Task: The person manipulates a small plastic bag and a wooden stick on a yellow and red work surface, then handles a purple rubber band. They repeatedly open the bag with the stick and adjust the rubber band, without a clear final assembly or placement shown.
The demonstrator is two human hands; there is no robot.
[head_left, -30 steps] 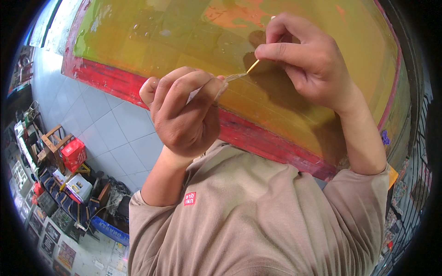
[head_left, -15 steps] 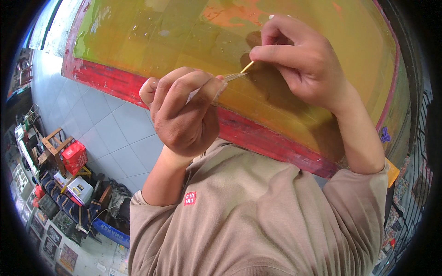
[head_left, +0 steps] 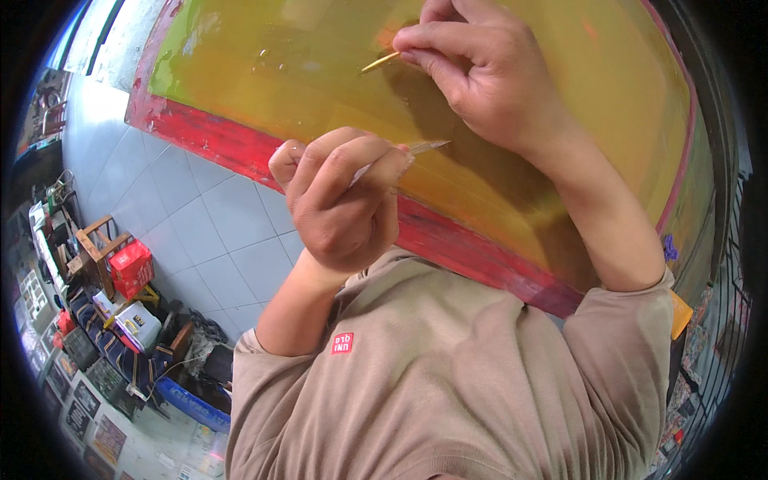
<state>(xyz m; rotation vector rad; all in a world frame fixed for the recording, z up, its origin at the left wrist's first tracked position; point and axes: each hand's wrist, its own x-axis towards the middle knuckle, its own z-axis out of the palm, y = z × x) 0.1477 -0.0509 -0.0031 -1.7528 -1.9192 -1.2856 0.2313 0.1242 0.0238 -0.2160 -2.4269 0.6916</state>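
A thin yellowish stick (head_left: pixel 379 62) is pinched between the thumb and forefinger of my right hand (head_left: pixel 498 90). Its tip points left and hangs above a yellow-green screen (head_left: pixel 480 184) stretched in a red-painted frame (head_left: pixel 488 256). Nearer to me, my left hand (head_left: pixel 346 200) is closed on a small piece of clear plastic (head_left: pixel 430 146), whose pointed end sticks out to the right past the fingertips. The rest of that piece is mostly hidden in the palm. Stick and plastic are apart. Wet droplets and an orange patch show on the screen's far part.
Pale floor tiles (head_left: pixel 208 208) lie left of the frame. Farther left stand a wooden stool (head_left: pixel 100 250), a red bag (head_left: pixel 131 269), a white box (head_left: pixel 138 326) and a blue container (head_left: pixel 192 406). A small purple thing (head_left: pixel 670 248) lies at the right edge.
My right hand has moved up and left, taking the stick's tip away from the plastic. My left hand sits slightly farther right and lower in view, still gripping the plastic.
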